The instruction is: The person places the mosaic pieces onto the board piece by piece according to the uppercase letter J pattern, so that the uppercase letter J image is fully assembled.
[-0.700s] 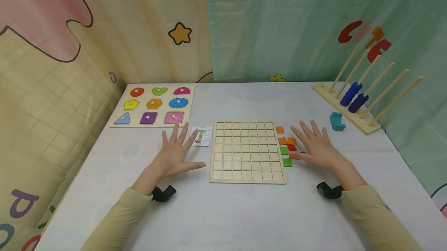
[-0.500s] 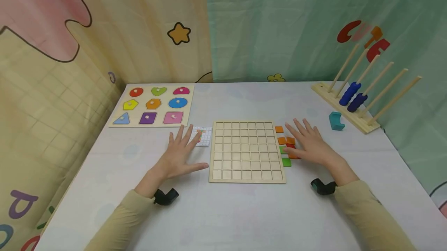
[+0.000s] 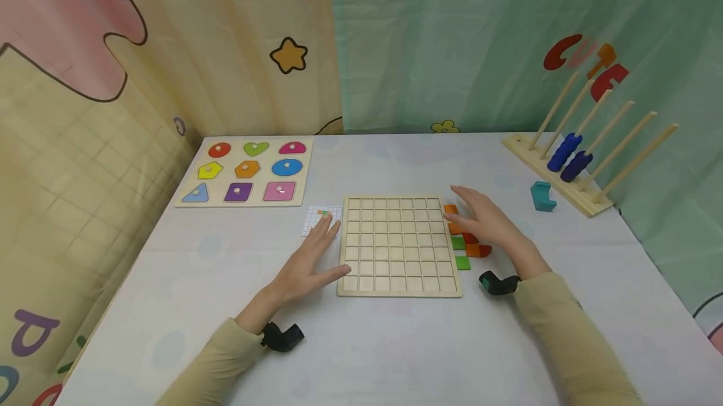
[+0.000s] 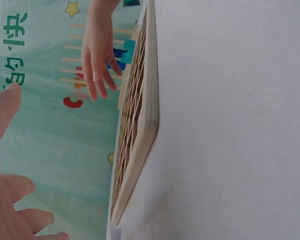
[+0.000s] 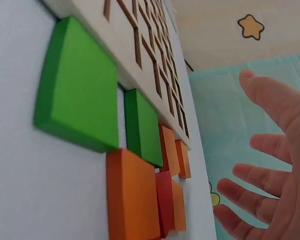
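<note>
A pale wooden grid board (image 3: 395, 246) lies on the white counter (image 3: 384, 349); flat green, orange and red tiles (image 3: 470, 238) lie along its right edge; left hand (image 3: 302, 273) and right hand (image 3: 490, 221), each grip loosely spread, hold nothing; seemingly a reach; lifting a tile would call for a pinch; the right wrist view alone clearly shows tile thickness.

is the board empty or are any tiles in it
Empty: in the head view the board shows only bare wood, and the coloured tiles lie outside it, along its right edge.
</note>
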